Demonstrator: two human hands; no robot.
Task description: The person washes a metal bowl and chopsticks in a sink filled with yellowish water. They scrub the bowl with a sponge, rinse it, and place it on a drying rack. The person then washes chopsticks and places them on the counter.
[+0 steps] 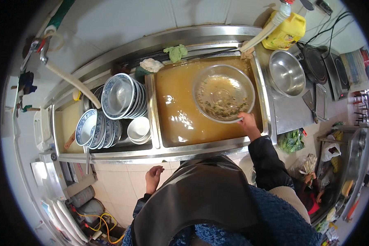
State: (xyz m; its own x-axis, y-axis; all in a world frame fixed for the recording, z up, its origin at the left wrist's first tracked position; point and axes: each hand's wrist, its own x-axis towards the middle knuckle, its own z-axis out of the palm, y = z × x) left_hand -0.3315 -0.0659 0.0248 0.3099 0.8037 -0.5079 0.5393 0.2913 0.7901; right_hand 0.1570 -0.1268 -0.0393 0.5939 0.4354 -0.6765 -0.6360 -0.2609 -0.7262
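My right hand (249,123) grips the near rim of a large round metal basin (224,93). Murky liquid and green and brown food scraps lie in the basin. It sits in or just over the cloudy brown water (180,107) in the right-hand sink compartment; which of the two I cannot tell. My left hand (153,177) hangs in front of the sink's near edge with its fingers loosely curled and nothing seen in it. To the left stand nested blue-and-white bowls (118,96), a second row of patterned bowls (87,127) and small white bowls (139,129).
A steel bowl (286,73), a scraper (310,103) and a yellow jug (284,30) stand on the right. A green cloth (175,53) lies along the back ledge. A hose (72,81) reaches over the left sink. Another person's hands (310,177) hold pale stalks at lower right.
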